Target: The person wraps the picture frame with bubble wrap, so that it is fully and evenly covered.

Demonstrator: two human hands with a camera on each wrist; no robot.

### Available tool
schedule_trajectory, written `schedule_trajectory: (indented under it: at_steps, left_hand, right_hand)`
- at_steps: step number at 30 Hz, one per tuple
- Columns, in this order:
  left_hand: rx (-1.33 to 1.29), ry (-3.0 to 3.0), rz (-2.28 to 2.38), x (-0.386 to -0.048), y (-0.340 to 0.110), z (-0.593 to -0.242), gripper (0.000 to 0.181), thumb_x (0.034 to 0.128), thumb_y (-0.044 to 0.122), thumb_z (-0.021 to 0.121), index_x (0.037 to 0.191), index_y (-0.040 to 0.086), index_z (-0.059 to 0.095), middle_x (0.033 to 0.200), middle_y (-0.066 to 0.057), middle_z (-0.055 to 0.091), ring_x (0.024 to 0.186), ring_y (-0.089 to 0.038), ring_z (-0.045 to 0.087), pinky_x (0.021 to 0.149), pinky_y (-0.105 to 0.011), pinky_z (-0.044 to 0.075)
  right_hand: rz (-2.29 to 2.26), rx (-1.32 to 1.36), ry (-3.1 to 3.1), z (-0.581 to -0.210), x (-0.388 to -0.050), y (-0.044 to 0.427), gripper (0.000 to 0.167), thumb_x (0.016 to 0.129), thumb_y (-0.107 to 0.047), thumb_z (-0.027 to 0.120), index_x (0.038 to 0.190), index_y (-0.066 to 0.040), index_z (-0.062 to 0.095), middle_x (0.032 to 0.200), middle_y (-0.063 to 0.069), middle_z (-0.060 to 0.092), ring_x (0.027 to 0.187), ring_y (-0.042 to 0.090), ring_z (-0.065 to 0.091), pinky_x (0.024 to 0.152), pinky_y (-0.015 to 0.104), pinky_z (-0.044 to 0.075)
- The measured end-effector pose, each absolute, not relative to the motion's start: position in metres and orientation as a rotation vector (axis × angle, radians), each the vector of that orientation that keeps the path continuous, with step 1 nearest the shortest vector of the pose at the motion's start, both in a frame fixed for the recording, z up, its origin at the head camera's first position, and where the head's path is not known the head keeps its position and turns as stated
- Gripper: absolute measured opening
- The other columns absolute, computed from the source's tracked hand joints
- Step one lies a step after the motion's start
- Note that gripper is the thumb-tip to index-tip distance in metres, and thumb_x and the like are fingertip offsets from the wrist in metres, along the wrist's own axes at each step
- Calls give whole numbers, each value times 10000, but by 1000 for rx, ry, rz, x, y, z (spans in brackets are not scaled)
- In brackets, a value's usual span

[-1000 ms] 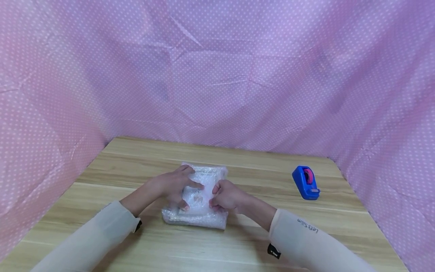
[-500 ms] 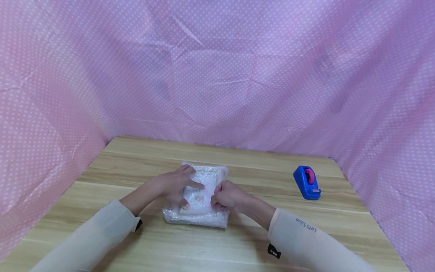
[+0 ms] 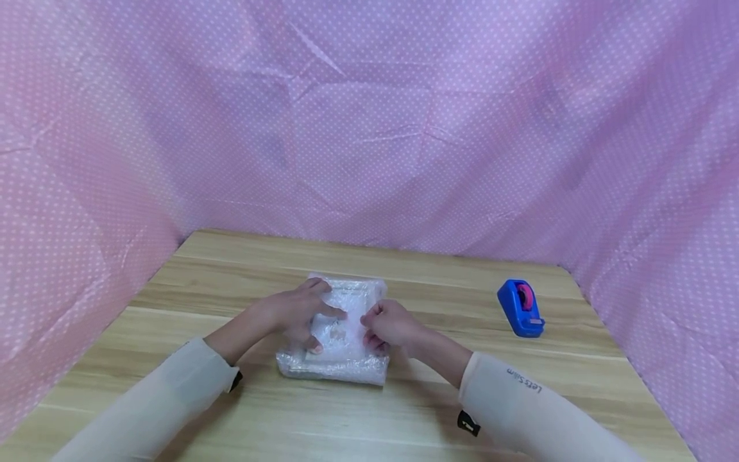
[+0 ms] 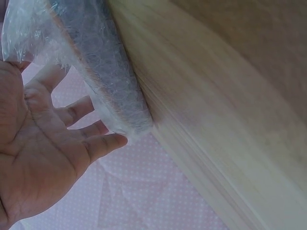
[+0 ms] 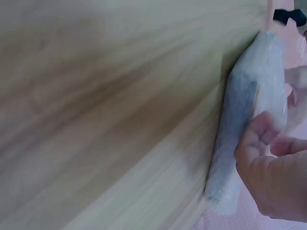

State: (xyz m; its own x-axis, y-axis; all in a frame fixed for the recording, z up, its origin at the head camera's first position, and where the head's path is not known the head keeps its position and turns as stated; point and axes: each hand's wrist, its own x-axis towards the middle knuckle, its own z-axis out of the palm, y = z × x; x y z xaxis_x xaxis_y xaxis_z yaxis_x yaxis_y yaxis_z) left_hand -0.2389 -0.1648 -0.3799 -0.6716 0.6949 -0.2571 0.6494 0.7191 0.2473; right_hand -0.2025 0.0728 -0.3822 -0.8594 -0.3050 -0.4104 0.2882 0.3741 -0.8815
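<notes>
A flat bundle in clear bubble wrap point(image 3: 340, 369) lies on the wooden table in the head view; a pale, framed-looking rectangle shows through the plastic. My left hand point(image 3: 297, 314) rests on its left part with fingers spread, and in the left wrist view the left hand's fingers point(image 4: 76, 112) reach along the wrapped edge. On the bundle's right side my right hand point(image 3: 392, 326) has curled fingers that pinch at the wrap. The right wrist view has the right hand point(image 5: 278, 172) against the wrapped side point(image 5: 230, 129); what lies exactly between its fingertips is hidden.
A blue tape dispenser point(image 3: 519, 308) with a pink roll stands on the table's right side, apart from the hands. Pink dotted cloth point(image 3: 369, 141) hangs behind and beside the wooden table point(image 3: 231, 269).
The right hand has shifted slightly on the bundle's right side, its index finger and thumb now a little higher and its lower fingers more visible. The left hand stays put.
</notes>
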Motion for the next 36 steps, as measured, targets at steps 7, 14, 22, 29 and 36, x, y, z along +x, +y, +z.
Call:
schedule_trajectory:
  at_steps: [7, 14, 22, 29, 36]
  left_hand:
    - [1049, 2587, 190, -241, -165, -380, 766, 759, 441, 883, 1457, 320, 590, 1585, -233, 315, 1483, -394, 224, 1107, -564, 412]
    - [1052, 2596, 202, -242, -165, -380, 765, 747, 430, 893, 1446, 331, 600, 1573, -233, 326, 1476, -396, 238, 1096, -564, 423]
    - [1061, 2595, 194, -242, -165, -379, 759, 744, 423, 896, 1439, 321, 609, 1561, -245, 336, 1470, -404, 246, 1110, -571, 403]
    - [1073, 2596, 172, -244, -165, -379, 756, 753, 420, 894, 1444, 330, 602, 1562, -231, 338, 1464, -390, 252, 1104, -558, 413]
    - [1049, 2596, 138, -245, -166, -381, 748, 772, 414, 884, 1455, 332, 591, 1578, -218, 328, 1476, -378, 238, 1095, -552, 421]
  right_hand:
    - [-1244, -224, 2269, -380, -211, 82, 314, 1009, -157, 641, 769, 44, 623, 580, 47, 561, 516, 126, 502, 525, 260, 505]
    - [-1073, -275, 2294, -376, -215, 78, 388, 978, -214, 696, 629, -53, 642, 470, -57, 391, 423, 65, 308, 411, 236, 308]
    - [-1119, -163, 2254, -378, -214, 71, 405, 931, -139, 736, 588, -103, 524, 543, -53, 421, 468, 74, 350, 443, 229, 313]
    - [-1252, -245, 2241, -380, -212, 71, 237, 939, -63, 699, 722, -48, 606, 609, -2, 528, 502, 93, 440, 463, 226, 379]
    - [-1260, -409, 2347, -377, -211, 69, 199, 1018, -114, 619, 846, -16, 611, 674, 73, 643, 536, 117, 541, 490, 229, 458]
